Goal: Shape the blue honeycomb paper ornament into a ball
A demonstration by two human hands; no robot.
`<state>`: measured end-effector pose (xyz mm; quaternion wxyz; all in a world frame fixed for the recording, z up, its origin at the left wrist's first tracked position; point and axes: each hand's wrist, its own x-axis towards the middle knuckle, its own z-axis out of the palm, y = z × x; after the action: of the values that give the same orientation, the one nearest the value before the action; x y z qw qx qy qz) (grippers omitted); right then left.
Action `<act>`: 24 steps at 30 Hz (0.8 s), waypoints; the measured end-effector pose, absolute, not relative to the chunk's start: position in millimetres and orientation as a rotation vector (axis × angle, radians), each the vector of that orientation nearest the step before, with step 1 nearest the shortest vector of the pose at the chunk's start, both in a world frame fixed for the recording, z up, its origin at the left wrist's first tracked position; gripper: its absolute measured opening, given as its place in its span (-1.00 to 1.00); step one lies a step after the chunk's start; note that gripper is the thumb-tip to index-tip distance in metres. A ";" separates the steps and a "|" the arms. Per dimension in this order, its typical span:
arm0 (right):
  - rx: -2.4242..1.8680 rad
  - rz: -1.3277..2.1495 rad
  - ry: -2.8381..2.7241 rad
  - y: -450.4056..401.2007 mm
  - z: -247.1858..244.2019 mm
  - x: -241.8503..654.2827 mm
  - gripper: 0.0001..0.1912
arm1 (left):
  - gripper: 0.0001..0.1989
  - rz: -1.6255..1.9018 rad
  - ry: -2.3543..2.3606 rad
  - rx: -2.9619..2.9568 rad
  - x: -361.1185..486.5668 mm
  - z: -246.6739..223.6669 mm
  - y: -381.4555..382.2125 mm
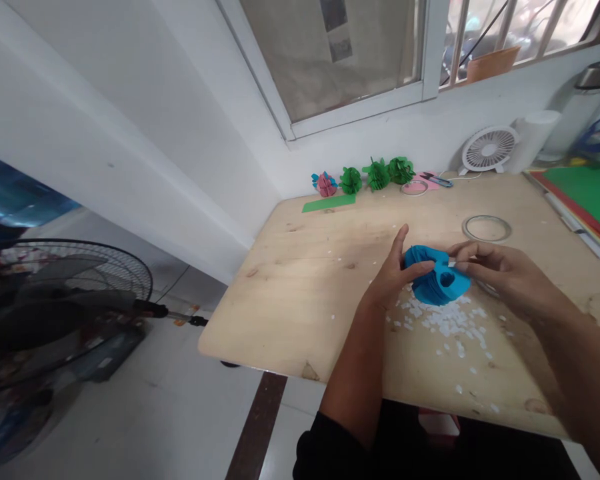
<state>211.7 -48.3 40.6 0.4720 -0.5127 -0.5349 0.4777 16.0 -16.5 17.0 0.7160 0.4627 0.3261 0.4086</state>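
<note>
A blue layered paper piece (430,283) with a dark round opening is held above the wooden table (290,287). My left hand (393,273) grips its left side, the thumb lying across the front. At its upper right edge, my right hand (500,270) pinches a small white bit (451,262) between thumb and fingers, touching the blue paper. Many small white scraps (450,321) lie scattered on the table just below the hands. A ring of tape (487,228) lies flat behind my right hand.
Along the wall stand green paper balls (379,175) and a pink and blue one (325,185), with a green strip (329,203) in front. A small white fan (490,149), scissors (437,180) and coloured sheets (587,197) are farther right. A large black fan (65,300) stands left, off the table.
</note>
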 end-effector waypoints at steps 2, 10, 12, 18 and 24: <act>-1.299 1.146 -1.373 -47.3 38.4 212.5 -0.48 | 0.16 0.911 0.718 1.044 15.9 15.0 -15.4; -1.482 0.897 -1.557 -45.9 27.4 211.2 -0.64 | 0.17 0.916 0.734 1.107 15.7 13.1 -14.8; -1.503 0.808 -1.615 -46.5 27.4 209.7 -0.71 | 0.16 0.909 0.737 1.116 15.8 12.1 -14.6; -1.517 0.621 -1.667 -48.2 25.3 206.1 -0.81 | 0.14 0.910 0.736 1.095 16.9 10.9 -15.0; -1.488 0.622 -1.694 -47.6 23.6 206.2 -0.85 | 0.12 0.918 0.743 1.053 17.4 12.6 -16.6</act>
<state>206.2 -47.6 23.6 0.3908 -0.5856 -0.6666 0.2448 17.4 -16.6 12.6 0.7033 0.4732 0.3338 0.4124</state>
